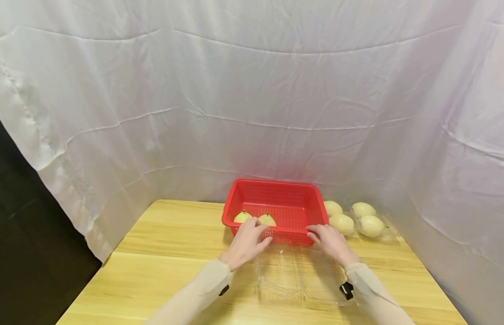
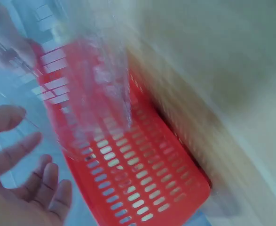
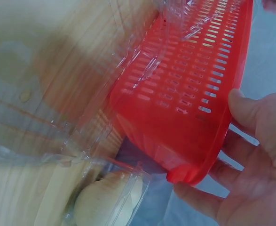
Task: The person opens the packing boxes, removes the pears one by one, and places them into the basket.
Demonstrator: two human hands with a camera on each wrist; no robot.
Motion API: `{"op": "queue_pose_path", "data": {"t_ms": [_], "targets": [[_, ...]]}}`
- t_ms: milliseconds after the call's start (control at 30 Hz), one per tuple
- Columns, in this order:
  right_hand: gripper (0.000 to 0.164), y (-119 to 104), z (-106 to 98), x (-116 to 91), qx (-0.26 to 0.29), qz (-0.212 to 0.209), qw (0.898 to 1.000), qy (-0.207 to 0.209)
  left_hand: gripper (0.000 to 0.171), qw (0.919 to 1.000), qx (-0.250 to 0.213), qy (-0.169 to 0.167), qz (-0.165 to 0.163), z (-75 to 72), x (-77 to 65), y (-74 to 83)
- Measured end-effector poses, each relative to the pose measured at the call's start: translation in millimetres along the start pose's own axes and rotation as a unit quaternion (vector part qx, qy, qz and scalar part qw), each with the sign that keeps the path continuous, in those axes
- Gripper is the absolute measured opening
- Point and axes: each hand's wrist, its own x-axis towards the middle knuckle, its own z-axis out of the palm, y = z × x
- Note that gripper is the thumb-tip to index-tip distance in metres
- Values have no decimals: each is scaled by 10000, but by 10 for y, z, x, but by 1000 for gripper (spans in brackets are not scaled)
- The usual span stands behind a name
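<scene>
A red plastic basket (image 1: pixel 276 183) with slotted walls stands at the back of the table. Inside its front left part sit two yellow pears, a left pear (image 1: pixel 242 217) and a right pear (image 1: pixel 267 220). My left hand (image 1: pixel 247 240) hovers by the front rim, overlapping the pears in the head view; the left wrist view has its loosely bent fingers (image 2: pixel 15 155) apart from the rim. At the front right corner my right hand (image 1: pixel 334 241) grips the basket's rim, thumb outside and fingers inside. Between my forearms lies an open clear plastic clamshell box (image 1: pixel 279 273).
Right of the basket, several pears (image 1: pixel 370 225) rest in clear plastic packaging (image 1: pixel 389 234). A white curtain (image 1: pixel 276 90) hangs behind and along both sides of the wooden table (image 1: pixel 154 253). Dark floor (image 1: pixel 28 253) shows at far left.
</scene>
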Motion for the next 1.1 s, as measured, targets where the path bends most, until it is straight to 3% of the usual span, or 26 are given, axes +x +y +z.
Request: {"op": "queue_pose_path", "data": {"t_ms": [133,300,700,833,1100], "targets": [[21,17,-6,-35,-17,46,9998,202,25,9987,-173,-340,-352,-69,-171,61],[20,53,-13,-71,1,44,9988,482,35,9956,-270,-767,-461,-111,-315,78],[20,45,-50,-61,77,90,9989,453,37,9906,-682,-1042,-564,-145,-476,101],[20,46,-42,-67,68,103,9988,470,37,9847,-1072,-1211,-653,-138,-521,126],[21,84,-11,-97,78,-114,9973,725,26,9698,-1671,-1319,-1194,-116,-582,98]]}}
